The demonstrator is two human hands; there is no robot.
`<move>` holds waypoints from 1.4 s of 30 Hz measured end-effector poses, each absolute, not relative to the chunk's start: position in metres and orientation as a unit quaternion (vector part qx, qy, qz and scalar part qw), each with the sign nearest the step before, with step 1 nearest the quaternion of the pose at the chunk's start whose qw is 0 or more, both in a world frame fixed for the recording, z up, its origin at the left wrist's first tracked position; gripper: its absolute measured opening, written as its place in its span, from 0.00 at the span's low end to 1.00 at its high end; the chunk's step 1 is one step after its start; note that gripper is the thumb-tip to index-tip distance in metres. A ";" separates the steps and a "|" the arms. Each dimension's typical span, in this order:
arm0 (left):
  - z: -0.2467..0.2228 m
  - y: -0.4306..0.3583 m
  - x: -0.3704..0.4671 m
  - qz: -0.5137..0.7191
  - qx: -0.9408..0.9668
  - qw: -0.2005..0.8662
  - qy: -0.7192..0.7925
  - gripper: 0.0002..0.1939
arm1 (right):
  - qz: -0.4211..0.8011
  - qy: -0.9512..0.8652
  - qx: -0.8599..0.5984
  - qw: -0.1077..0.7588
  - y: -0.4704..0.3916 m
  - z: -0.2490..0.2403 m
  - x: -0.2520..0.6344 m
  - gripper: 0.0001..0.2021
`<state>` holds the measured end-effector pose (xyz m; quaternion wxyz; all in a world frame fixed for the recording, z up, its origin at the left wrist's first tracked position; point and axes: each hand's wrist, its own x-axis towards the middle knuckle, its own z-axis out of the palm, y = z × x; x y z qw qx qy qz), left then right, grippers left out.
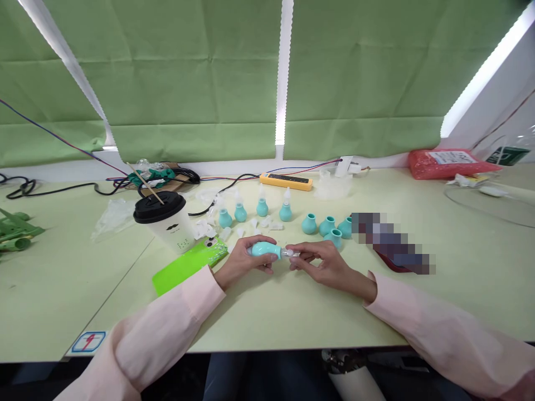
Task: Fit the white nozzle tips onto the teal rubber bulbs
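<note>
My left hand (251,255) is wrapped around a teal squeeze bulb (266,249), held sideways with its neck to the right. At that neck, my right hand (320,262) pinches a clear plastic nozzle (290,253) between thumb and fingers; whether it is fully seated I cannot tell. Behind my hands stand several teal bulbs with clear tips, one of them a bulb (285,212) at the right end of the row. Several open-topped bulbs (309,224) sit beyond my right hand. Small translucent plastic pieces (267,222) lie scattered between the row and my hands.
A lidded paper cup (171,229) with a stick and a bright green phone (184,267) are to the left. A yellow power strip (286,181) lies at the back. On the right are a pixelated dark object (393,245) and a red plastic package (443,164).
</note>
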<state>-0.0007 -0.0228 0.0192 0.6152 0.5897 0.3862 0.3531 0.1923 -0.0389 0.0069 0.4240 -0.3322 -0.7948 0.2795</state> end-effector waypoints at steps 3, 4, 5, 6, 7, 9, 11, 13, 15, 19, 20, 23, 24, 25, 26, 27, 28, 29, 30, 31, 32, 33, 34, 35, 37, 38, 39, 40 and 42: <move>0.021 -0.025 0.001 0.362 0.596 0.607 0.381 0.19 | 0.414 -0.722 -0.356 0.425 -0.042 0.010 0.188 0.13; 0.022 -0.026 0.001 0.366 0.600 0.603 0.378 0.19 | 0.443 -0.702 -0.362 0.425 -0.042 0.012 0.187 0.14; 0.022 -0.027 0.001 0.370 0.603 0.598 0.376 0.19 | 0.466 -0.684 -0.367 0.424 -0.043 0.014 0.186 0.14; 0.022 -0.027 0.001 0.375 0.607 0.593 0.374 0.19 | 0.486 -0.670 -0.370 0.422 -0.043 0.015 0.186 0.15; 0.021 -0.027 0.002 0.380 0.610 0.586 0.374 0.20 | 0.503 -0.658 -0.373 0.418 -0.043 0.017 0.186 0.15; 0.020 -0.028 0.002 0.390 0.619 0.572 0.371 0.20 | 0.535 -0.639 -0.374 0.406 -0.043 0.018 0.186 0.16; 0.018 -0.028 0.003 0.401 0.628 0.558 0.366 0.21 | 0.561 -0.622 -0.373 0.400 -0.043 0.019 0.185 0.16; 0.016 -0.028 0.005 0.413 0.634 0.548 0.358 0.21 | 0.580 -0.599 -0.377 0.404 -0.043 0.019 0.184 0.16; 0.015 -0.029 0.005 0.424 0.639 0.537 0.352 0.21 | 0.594 -0.568 -0.387 0.418 -0.043 0.019 0.182 0.15; 0.015 -0.031 0.004 0.429 0.673 0.482 0.361 0.19 | 0.634 -0.514 -0.390 0.426 -0.045 0.017 0.179 0.13; 0.015 -0.031 0.004 0.430 0.689 0.454 0.367 0.18 | 0.646 -0.505 -0.387 0.422 -0.045 0.016 0.179 0.13; 0.016 -0.031 0.003 0.431 0.729 0.375 0.378 0.17 | 0.667 -0.491 -0.379 0.412 -0.045 0.015 0.179 0.12; 0.017 -0.031 0.003 0.429 0.731 0.371 0.380 0.16 | 0.666 -0.495 -0.377 0.412 -0.045 0.015 0.180 0.12; 0.016 -0.031 0.004 0.426 0.725 0.382 0.382 0.17 | 0.660 -0.501 -0.375 0.415 -0.045 0.016 0.179 0.11; 0.016 -0.031 0.005 0.425 0.714 0.403 0.383 0.17 | 0.649 -0.510 -0.375 0.421 -0.045 0.017 0.179 0.11; 0.016 -0.031 0.006 0.424 0.700 0.428 0.383 0.18 | 0.636 -0.519 -0.375 0.430 -0.046 0.018 0.179 0.11; 0.015 -0.032 0.008 0.423 0.685 0.454 0.382 0.19 | 0.622 -0.527 -0.373 0.442 -0.046 0.019 0.178 0.12; 0.015 -0.033 0.009 0.419 0.672 0.478 0.379 0.20 | 0.609 -0.532 -0.369 0.457 -0.046 0.019 0.177 0.12; 0.015 -0.033 0.011 0.413 0.663 0.500 0.375 0.21 | 0.598 -0.536 -0.365 0.472 -0.047 0.019 0.176 0.13; 0.014 -0.034 0.012 0.404 0.658 0.518 0.368 0.21 | 0.588 -0.536 -0.362 0.486 -0.046 0.019 0.176 0.14; 0.014 -0.035 0.012 0.393 0.656 0.534 0.361 0.21 | 0.581 -0.533 -0.364 0.496 -0.046 0.018 0.175 0.14; 0.014 -0.035 0.012 0.383 0.654 0.548 0.354 0.19 | 0.576 -0.529 -0.373 0.500 -0.044 0.017 0.175 0.14; 0.014 -0.035 0.012 0.377 0.648 0.562 0.350 0.17 | 0.570 -0.523 -0.386 0.502 -0.043 0.015 0.176 0.12; 0.014 -0.034 0.011 0.376 0.636 0.575 0.351 0.15 | 0.564 -0.517 -0.401 0.504 -0.040 0.014 0.177 0.11; 0.013 -0.030 0.009 0.393 0.593 0.606 0.356 0.12 | 0.550 -0.503 -0.419 0.519 -0.036 0.013 0.179 0.10; 0.013 -0.028 0.008 0.407 0.564 0.624 0.356 0.09 | 0.545 -0.497 -0.417 0.531 -0.035 0.013 0.181 0.10; 0.013 -0.025 0.007 0.422 0.535 0.642 0.350 0.05 | 0.541 -0.495 -0.409 0.543 -0.033 0.014 0.182 0.10; 0.012 -0.023 0.006 0.435 0.509 0.660 0.341 0.03 | 0.538 -0.497 -0.397 0.553 -0.033 0.015 0.183 0.09; 0.012 -0.020 0.004 0.448 0.469 0.690 0.321 0.04 | 0.528 -0.520 -0.368 0.561 -0.035 0.018 0.184 0.08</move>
